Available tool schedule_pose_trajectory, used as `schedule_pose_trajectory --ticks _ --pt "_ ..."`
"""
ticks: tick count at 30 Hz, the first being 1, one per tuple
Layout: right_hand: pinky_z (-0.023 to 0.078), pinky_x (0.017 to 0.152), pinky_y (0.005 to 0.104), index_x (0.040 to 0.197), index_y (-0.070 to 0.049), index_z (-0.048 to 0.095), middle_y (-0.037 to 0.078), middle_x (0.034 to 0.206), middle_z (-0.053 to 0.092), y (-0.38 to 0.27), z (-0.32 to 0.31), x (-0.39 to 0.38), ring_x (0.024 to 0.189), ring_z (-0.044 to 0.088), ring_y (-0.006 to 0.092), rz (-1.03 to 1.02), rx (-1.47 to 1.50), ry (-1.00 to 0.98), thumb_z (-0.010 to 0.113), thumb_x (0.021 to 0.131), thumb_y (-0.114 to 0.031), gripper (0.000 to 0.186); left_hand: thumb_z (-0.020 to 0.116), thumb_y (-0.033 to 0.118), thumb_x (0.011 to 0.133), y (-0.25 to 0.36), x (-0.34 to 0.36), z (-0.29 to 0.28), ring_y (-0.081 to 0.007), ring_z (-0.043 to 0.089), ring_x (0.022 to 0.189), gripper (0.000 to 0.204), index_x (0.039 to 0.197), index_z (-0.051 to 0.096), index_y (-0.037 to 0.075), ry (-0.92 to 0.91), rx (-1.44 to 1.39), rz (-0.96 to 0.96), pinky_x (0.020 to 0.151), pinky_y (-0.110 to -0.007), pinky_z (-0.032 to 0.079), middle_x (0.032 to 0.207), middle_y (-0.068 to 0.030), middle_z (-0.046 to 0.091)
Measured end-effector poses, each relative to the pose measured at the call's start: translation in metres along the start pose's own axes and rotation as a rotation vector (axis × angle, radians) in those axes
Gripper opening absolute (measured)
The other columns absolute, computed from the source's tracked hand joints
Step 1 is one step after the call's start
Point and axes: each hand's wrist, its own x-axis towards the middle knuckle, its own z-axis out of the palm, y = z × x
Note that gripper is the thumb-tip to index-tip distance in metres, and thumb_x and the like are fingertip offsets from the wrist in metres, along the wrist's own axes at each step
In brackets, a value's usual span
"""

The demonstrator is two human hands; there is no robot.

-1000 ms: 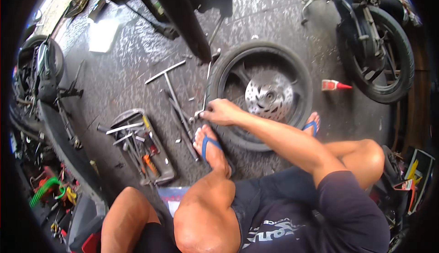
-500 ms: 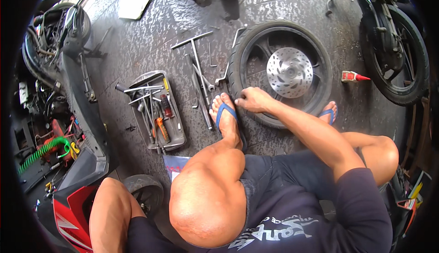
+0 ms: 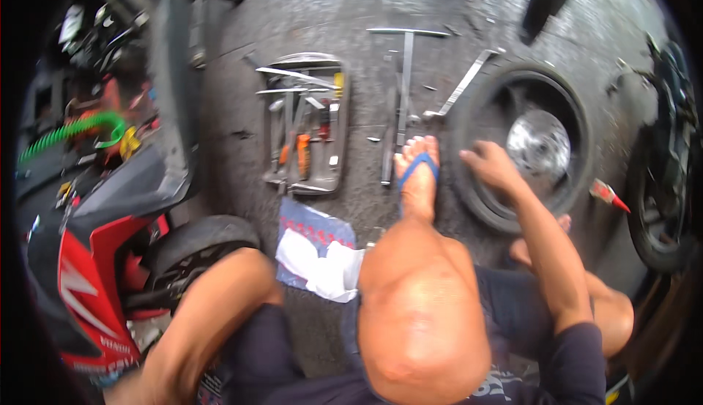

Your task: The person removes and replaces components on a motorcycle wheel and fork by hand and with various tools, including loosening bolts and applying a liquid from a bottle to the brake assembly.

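- Right hand (image 3: 489, 168): its fingers are curled together over the near-left edge of the tyre (image 3: 469, 185), pressing on the rubber (whether they pinch it or just bear down cannot be told through the blur).
- Left hand: not clearly in view; the left forearm runs off at the lower left, so the state of its fingers cannot be told.
- The wheel (image 3: 523, 149) lies flat on the wet floor (image 3: 351, 9), right of centre, its axle pointing up toward the camera and the shiny brake disc (image 3: 538, 145) facing up. Lying flat, it has no long axis along the floor; the round rim sits level.
- A foot in a blue sandal (image 3: 417, 174) is planted just beside the tyre's left edge, toes pointing away from the person, apparently to brace the body close to the wheel.
- A flat metal lever (image 3: 463, 83) slants from the tyre's upper-left rim down toward the foot, apparently kept within reach.
- A T-handle wrench (image 3: 405, 75) lies left of it, shaft running away from the person, crossbar at the far end.
- A tool tray (image 3: 307, 123) sits further left, its tools mostly lengthwise.
- Nearer the knees, a white rag (image 3: 322, 262) rests on a blue packet (image 3: 311, 225).
- A red scooter (image 3: 88, 273) stands at far left, and a red-tipped tube (image 3: 606, 194) lies right of the wheel.
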Motion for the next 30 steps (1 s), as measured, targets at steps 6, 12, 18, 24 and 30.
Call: schedule_pose_trajectory --ticks 6,12,18,24,30 --pt "0.048 0.069 0.0424 0.089 0.009 0.065 0.022 0.072 0.062 -0.026 -0.016 0.01 0.07 0.061 0.0274 -0.032 0.071 -0.021 0.064 0.092 -0.034 0.043 0.063 0.012 0.09 -0.139 -0.242 0.181 -0.0169 0.064 0.07 0.014 0.095 0.07 0.001 0.378 -0.015 -1.583 0.068 -0.033 0.052 0.076 -0.0066 0.068" --pt "0.042 0.061 0.0365 0.087 0.007 0.062 0.01 0.065 0.053 -0.016 -0.024 0.015 0.065 0.05 0.016 -0.084 0.099 0.048 0.063 0.095 -0.029 0.038 0.063 0.017 0.088 -0.095 -0.353 0.239 -0.0407 0.068 0.08 0.02 0.093 0.07 -0.001 0.078 0.523 -1.686 0.076 -0.049 0.053 0.087 -0.0214 0.07" --pt "0.042 0.062 0.0309 0.1 0.008 0.066 0.003 0.075 0.057 -0.023 -0.024 0.005 0.07 0.05 0.0114 0.043 0.213 0.002 0.062 0.097 -0.022 0.03 0.061 0.02 0.087 -0.111 -0.327 0.24 -0.0409 0.069 0.083 0.022 0.089 0.069 0.0 0.155 0.403 -1.768 0.075 -0.048 0.054 0.084 -0.0232 0.07" --pt "0.043 0.066 0.0313 0.1 0.01 0.066 0.003 0.079 0.06 -0.033 -0.022 0.001 0.074 0.052 0.0132 0.012 0.127 -0.024 0.063 0.094 -0.019 0.03 0.059 0.02 0.087 -0.125 -0.318 0.24 -0.043 0.068 0.081 0.021 0.088 0.069 0.001 0.315 0.437 -1.666 0.075 -0.05 0.053 0.083 -0.0241 0.069" --pt "0.042 0.059 0.0385 0.082 0.009 0.058 0.011 0.064 0.054 -0.041 -0.028 0.006 0.063 0.049 0.0156 -0.094 0.021 0.016 0.065 0.094 -0.026 0.037 0.06 0.031 0.094 -0.141 -0.312 0.227 -0.0439 0.067 0.071 0.034 0.078 0.066 0.002 0.195 0.363 -1.692 0.063 -0.051 0.05 0.071 -0.0249 0.064"
